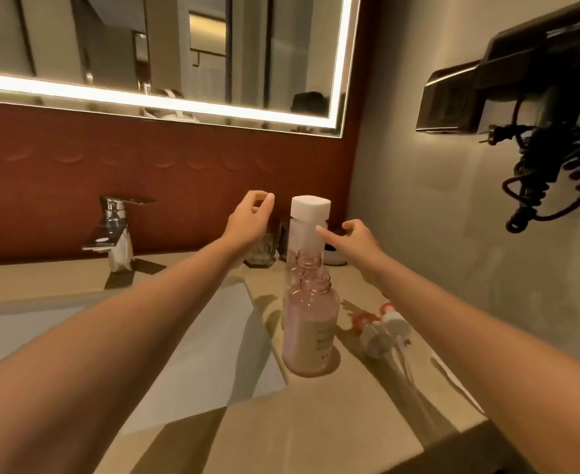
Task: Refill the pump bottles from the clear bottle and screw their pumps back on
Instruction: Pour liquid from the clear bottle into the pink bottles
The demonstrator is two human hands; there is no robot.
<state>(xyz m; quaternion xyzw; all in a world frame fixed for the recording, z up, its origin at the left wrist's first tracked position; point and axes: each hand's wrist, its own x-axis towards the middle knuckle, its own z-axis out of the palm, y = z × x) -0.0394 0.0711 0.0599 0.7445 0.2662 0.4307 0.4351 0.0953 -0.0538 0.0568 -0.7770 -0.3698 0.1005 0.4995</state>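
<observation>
As pump bottles (310,336) front clear bottle (304,230), glass (261,254) beside.

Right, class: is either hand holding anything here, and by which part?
Nothing is held: the left hand and right hand hover open either side of the white-capped clear bottle.

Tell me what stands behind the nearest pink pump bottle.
Directly behind the nearest pink bottle, the neck of a second pink bottle shows, and behind that stands the white-capped clear bottle. The near bottle hides most of their lower bodies, so their fill levels cannot be seen.
</observation>
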